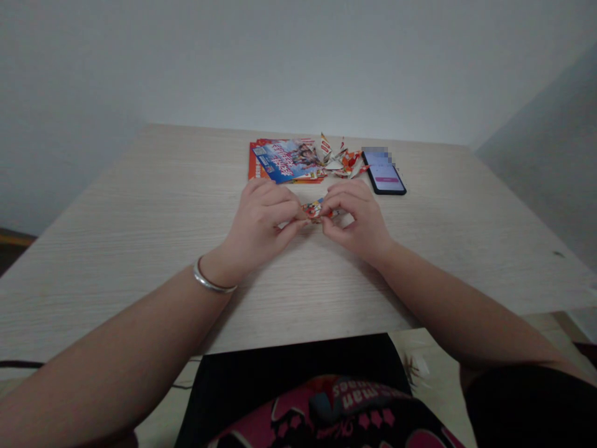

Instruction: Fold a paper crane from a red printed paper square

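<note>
Between my two hands, just above the table, is a small piece of colourful printed paper (313, 210), red, white and blue, folded or crumpled. My left hand (267, 214) pinches its left end between thumb and fingers; a silver bangle circles that wrist. On the paper's right side, my right hand (353, 214) is closed with thumb and forefinger at its edge. The fingers cover much of the paper, so its full shape is hidden. Beyond the hands lies a stack of printed leaflets (280, 163), blue on top with orange-red ones beneath.
Several folded paper pieces (342, 163) with pointed corners lie in a pile right of the leaflets. A phone (387, 174) with its screen lit rests beside them. The pale wood-grain table (140, 249) meets a wall at its far edge.
</note>
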Tool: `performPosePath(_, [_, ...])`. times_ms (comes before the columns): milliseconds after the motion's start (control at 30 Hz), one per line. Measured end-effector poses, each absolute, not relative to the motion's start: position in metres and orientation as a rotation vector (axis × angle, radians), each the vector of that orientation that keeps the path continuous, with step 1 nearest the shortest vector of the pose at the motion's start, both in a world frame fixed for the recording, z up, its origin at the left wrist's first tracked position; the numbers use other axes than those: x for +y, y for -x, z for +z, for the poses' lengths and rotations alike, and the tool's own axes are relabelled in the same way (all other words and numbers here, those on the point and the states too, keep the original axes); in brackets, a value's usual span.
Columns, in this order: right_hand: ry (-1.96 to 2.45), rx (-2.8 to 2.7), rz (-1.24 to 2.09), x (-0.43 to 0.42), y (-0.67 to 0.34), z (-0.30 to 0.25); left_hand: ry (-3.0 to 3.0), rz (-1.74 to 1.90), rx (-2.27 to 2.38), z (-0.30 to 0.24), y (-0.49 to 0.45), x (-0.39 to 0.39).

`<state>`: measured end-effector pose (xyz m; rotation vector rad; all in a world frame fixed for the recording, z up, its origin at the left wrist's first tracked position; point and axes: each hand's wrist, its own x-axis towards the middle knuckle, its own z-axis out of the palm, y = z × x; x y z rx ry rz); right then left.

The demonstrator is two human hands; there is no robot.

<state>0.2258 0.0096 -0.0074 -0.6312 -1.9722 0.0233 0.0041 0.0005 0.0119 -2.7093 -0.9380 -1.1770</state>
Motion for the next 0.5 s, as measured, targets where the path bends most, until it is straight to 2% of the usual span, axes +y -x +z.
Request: performPosePath(500, [0.691, -1.988, 0.071, 0.0123, -0.2314, -0.0072, 2.726, -1.201, -0.973, 0.0106, -0.0009, 0.0038])
